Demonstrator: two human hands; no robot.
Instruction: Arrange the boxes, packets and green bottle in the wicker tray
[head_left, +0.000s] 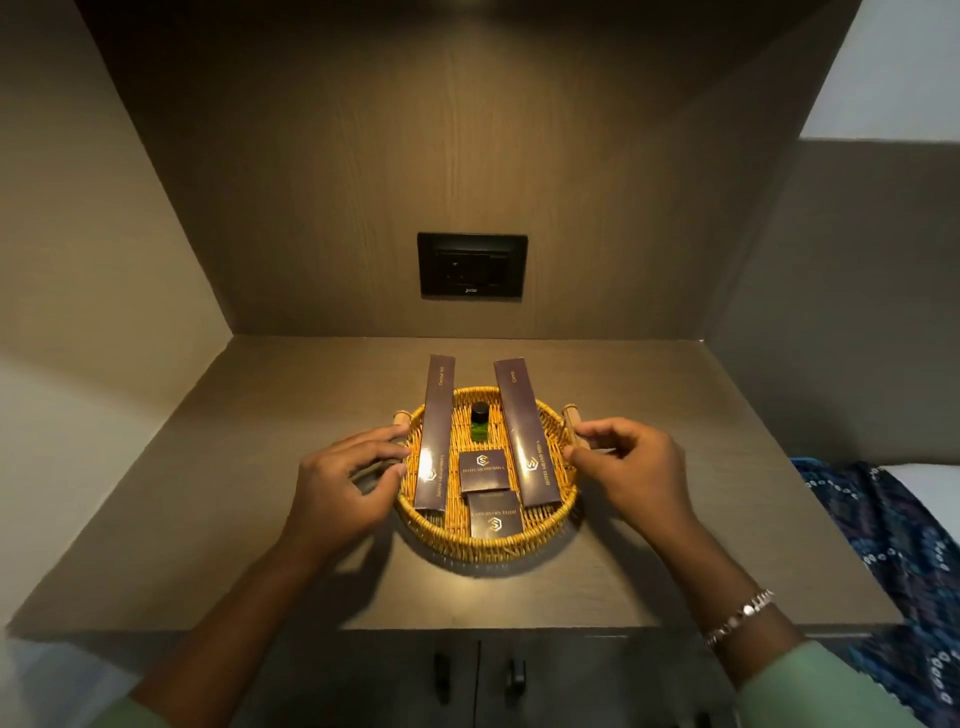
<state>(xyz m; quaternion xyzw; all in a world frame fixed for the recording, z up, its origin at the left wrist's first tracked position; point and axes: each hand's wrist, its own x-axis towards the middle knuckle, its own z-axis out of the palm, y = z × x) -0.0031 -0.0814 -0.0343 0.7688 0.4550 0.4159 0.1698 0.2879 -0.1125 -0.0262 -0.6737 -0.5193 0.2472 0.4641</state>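
A round wicker tray (488, 545) sits mid-counter. Inside, two long purple boxes lean on its far rim: one on the left (435, 426), one on the right (522, 426). Between them lies a small green bottle (479, 422) with a black cap. Two small purple boxes lie nearer me, one (483, 470) behind the other (495, 514). My left hand (343, 483) curls around the tray's left wooden handle (400, 416). My right hand (631, 467) pinches the right handle (571, 418) between finger and thumb.
The tray rests on a grey-brown counter (260, 519) in a wood-panelled niche. A black socket plate (471, 265) is on the back wall. Cabinet doors with dark knobs (514, 675) are below the front edge. Blue patterned cloth (893, 545) lies at the right.
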